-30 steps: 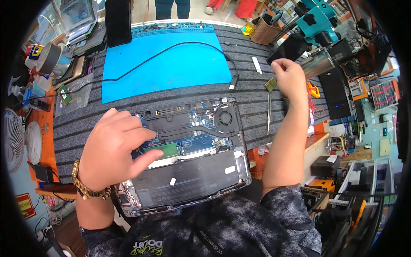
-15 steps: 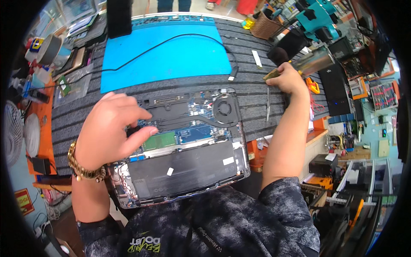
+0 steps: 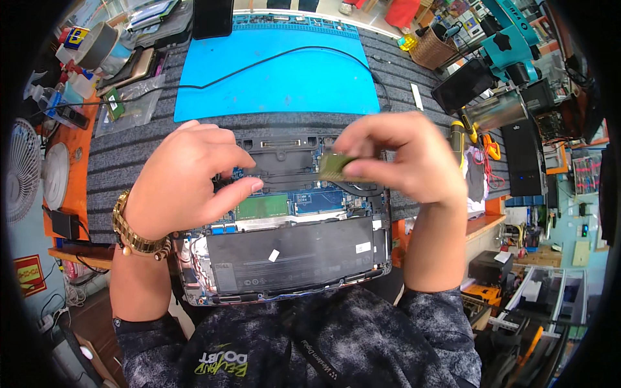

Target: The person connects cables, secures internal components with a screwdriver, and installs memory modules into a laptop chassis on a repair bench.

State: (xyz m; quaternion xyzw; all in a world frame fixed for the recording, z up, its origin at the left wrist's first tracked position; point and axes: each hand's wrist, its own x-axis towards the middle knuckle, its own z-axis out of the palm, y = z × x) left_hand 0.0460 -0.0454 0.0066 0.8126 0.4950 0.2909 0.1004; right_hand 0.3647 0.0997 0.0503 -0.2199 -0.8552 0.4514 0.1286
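Where the head view looks down on the desk [image 3: 76, 165], an opened laptop [image 3: 281, 155] lies at its near edge, reaching past that edge towards the person's body. Its insides are bare, so opening it up is done. The black battery [image 3: 304, 252] sits in the part nearest the person, and 1 green module [image 3: 262, 206] lies flat in the board just beyond it. Beside that module, to the right, is a blue stretch of board [image 3: 320, 202] with nothing on it that I can make out.

The right hand [image 3: 407, 158] has a small green card [image 3: 332, 167] pinched between thumb and fingers, above the laptop's far right part. The card is blurred and looks apart from the board, so it is not in place. The left hand [image 3: 187, 171] is over the laptop's far left corner, thumb and forefinger parted, the fingers grasping nothing visible; I cannot tell whether any of them touch the casing.

By my judgement the work is about midway: the inside is exposed and the card picked up, while seating it and closing the laptop remain. Towards the desk's far edge lies a blue mat [image 3: 275, 87], crossed by a black cable [image 3: 310, 48].
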